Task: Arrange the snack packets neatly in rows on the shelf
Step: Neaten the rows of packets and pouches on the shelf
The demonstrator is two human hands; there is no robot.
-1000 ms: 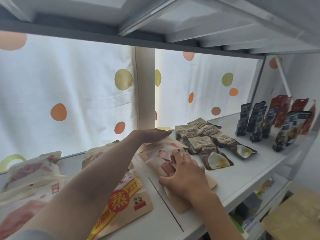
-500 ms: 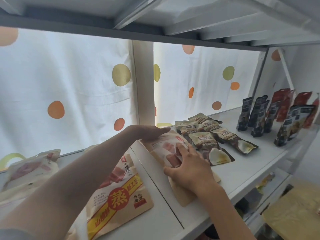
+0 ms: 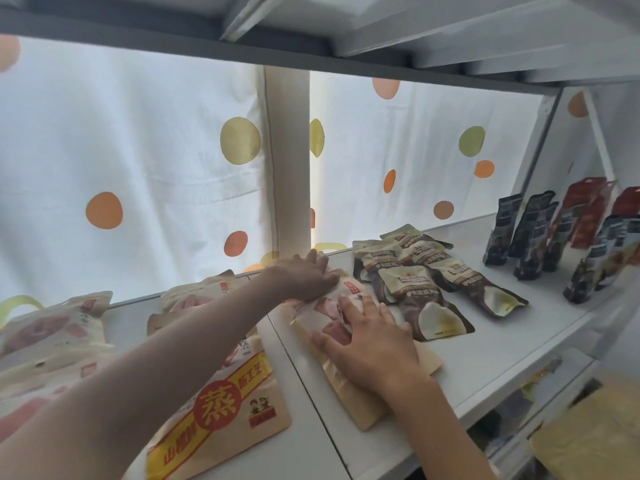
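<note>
A beige snack packet (image 3: 349, 393) with pink slices printed on it lies flat on the white shelf (image 3: 502, 344). My right hand (image 3: 374, 344) presses flat on its middle, fingers spread. My left hand (image 3: 306, 275) rests on the packet's far top edge, fingers together. To the left lies a similar beige packet with a red circle and yellow band (image 3: 221, 410), partly under my left forearm. More beige packets (image 3: 52, 327) lie at the far left. Brown and cream packets (image 3: 426, 289) lie overlapping just right of my hands.
Dark and red pouches (image 3: 540, 233) stand upright in rows at the right end of the shelf. A white curtain with coloured dots (image 3: 138, 174) hangs behind. The upper shelf board (image 3: 311, 32) is close overhead. A white post (image 3: 287, 161) stands at the back.
My left hand has come down from hovering over the packet's far end onto its top edge. My right hand stays pressed on the packet. The camera has shifted slightly.
</note>
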